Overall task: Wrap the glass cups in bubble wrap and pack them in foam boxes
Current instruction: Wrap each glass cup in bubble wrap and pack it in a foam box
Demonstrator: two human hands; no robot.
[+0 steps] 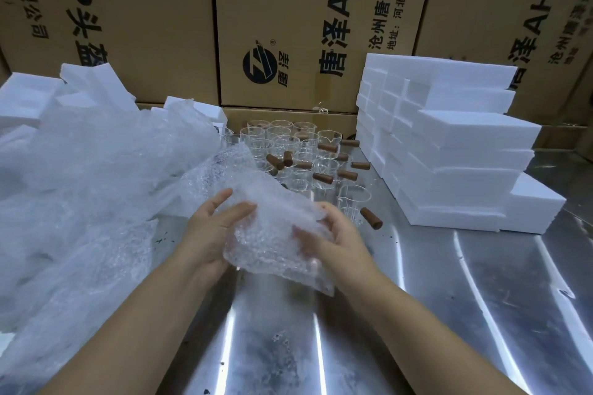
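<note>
Bubble wrap sheet [272,237] bundled between both hands, low over the steel worktop [417,298].

My left grip [210,228] lies nearly straight-fingered against the sheet's left side, closed on nothing. My right grip [337,234] curls round its right end with the thumb pressing on top. A brown stub [322,209] shows by the right fingers, possibly a handle, but I cannot tell whether a cup sits inside. The unwrapped glass cups [324,167] stand clustered just beyond, with the foam boxes [465,138] stacked to their right. I'd pull the wrap snug, roll with the left palm while the right pins the end, tuck the loose lower edge, and avoid knocking the standing cups.
</note>
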